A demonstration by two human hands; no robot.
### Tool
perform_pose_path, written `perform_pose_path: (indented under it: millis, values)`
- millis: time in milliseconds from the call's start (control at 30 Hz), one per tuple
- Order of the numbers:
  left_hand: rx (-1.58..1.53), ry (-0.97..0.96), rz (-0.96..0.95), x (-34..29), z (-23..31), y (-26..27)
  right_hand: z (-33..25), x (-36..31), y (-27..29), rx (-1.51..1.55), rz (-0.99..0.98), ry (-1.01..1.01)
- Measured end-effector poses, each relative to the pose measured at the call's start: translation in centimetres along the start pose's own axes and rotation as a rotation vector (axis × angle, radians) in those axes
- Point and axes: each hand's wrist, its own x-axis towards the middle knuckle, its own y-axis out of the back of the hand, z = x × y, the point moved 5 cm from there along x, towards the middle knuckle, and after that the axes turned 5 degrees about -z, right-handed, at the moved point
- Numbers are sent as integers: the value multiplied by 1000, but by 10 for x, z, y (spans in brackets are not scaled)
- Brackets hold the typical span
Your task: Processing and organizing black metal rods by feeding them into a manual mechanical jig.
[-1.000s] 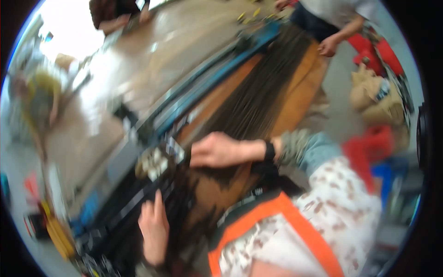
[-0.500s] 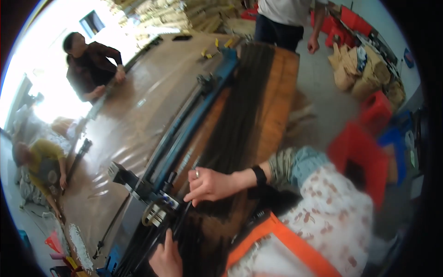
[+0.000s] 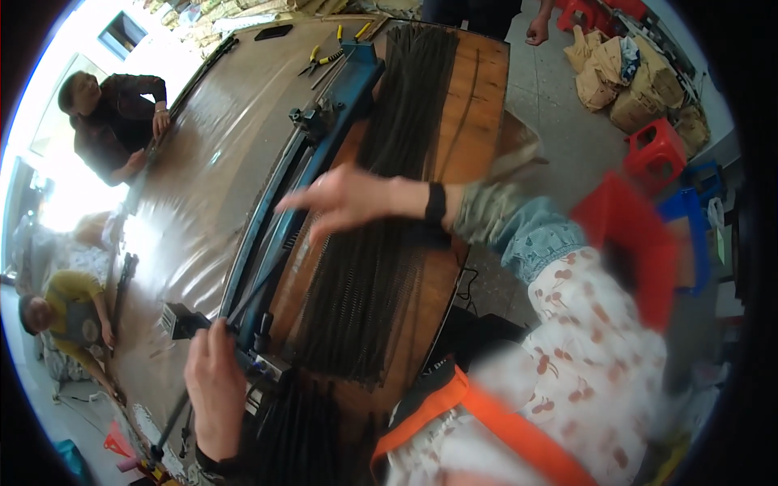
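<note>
A brown table (image 3: 235, 121) under shiny plastic fills the upper left, with two people (image 3: 113, 134) at its far edge. A wooden board (image 3: 478, 105), bearing dark strips (image 3: 356, 300), lies right of centre; brown sacks (image 3: 636, 101) and a red stool (image 3: 655, 154) stand on the floor at upper right. The blue rail (image 3: 348, 125) slants from upper centre to lower left. Half a second earlier the right hand (image 3: 348, 198) was beside the metal clamp (image 3: 266, 367); now it is over the rail's middle, blurred, released, fingers outstretched. The left hand (image 3: 215, 385) has moved up to the rail's lower end, fingers bent; whether it grasps anything, I cannot tell.
</note>
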Motion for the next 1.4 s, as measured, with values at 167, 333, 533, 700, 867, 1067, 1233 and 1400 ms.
perform_pose_path:
  millis: [167,333,533,700,867,1067,1233,1400]
  values:
    - [22,-106,-13,40,5,-26,23,-16,19,-197,200,-80]
    - [55,-26,22,59,-5,-19,92,-34,37,-280,189,-267]
    - [8,38,6,56,-13,-20,65,-26,18,-88,270,-175]
    - [29,-10,-4,37,0,-13,-43,17,-9,-104,150,-9]
    - [113,75,125,-20,-39,3,-40,24,-19,190,124,48]
    - [231,145,171,-65,-42,11,-49,35,-28,127,200,61]
    - [62,83,120,-60,-25,-1,-106,60,-72,-27,372,264]
    - [235,548,411,-182,-131,41,-30,50,-68,-247,165,9]
